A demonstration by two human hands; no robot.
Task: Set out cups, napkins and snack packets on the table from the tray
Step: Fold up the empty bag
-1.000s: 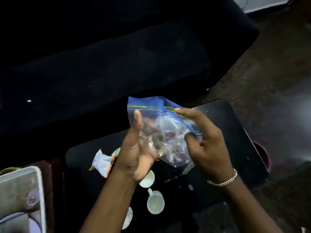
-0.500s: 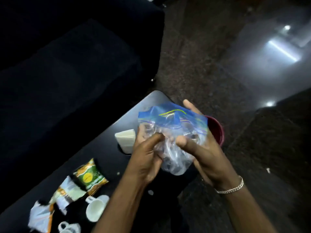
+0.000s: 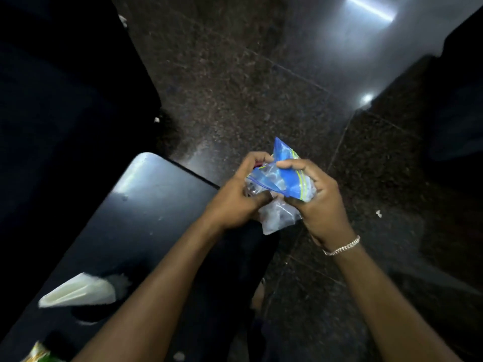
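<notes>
A clear plastic zip bag [image 3: 281,178] with a blue top band is crumpled between both hands, past the right edge of the dark table [image 3: 146,205] and over the floor. My left hand [image 3: 235,197] grips its left side and my right hand [image 3: 316,197] clamps the blue band from the right. A folded white napkin [image 3: 78,291] lies on the table at lower left. A corner of a yellow-green snack packet [image 3: 36,355] shows at the bottom left edge. No cups are in view.
A dark sofa [image 3: 65,87] fills the left side behind the table. Polished dark stone floor [image 3: 248,87] stretches ahead and to the right, with light reflections. Another dark piece of furniture [image 3: 457,100] stands at the right edge.
The view has swung right, so the cups and most packets have left the frame. Both hands have carried the bag off the table's right edge and squeezed it smaller.
</notes>
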